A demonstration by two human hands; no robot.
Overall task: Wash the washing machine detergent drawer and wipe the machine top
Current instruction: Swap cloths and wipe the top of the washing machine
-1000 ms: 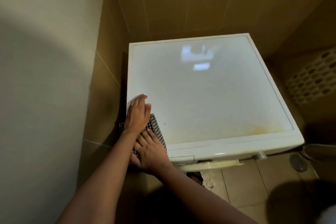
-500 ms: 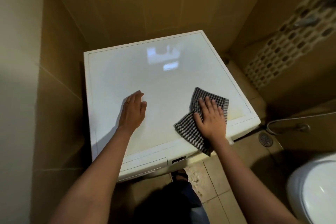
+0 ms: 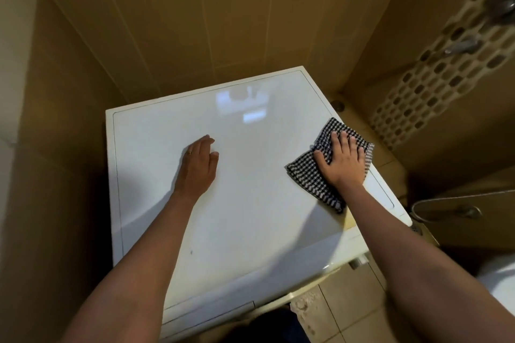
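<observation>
The checked cloth (image 3: 320, 172) is pressed flat under the right hand (image 3: 344, 163) with fingers spread for wiping the machine top (image 3: 250, 203), steadied by the flat, empty left hand (image 3: 198, 166).

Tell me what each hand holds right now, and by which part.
Nothing is gripped. The right hand presses flat, fingers spread, on the middle of the checked cloth; the left hand rests flat on the bare machine top.
</observation>
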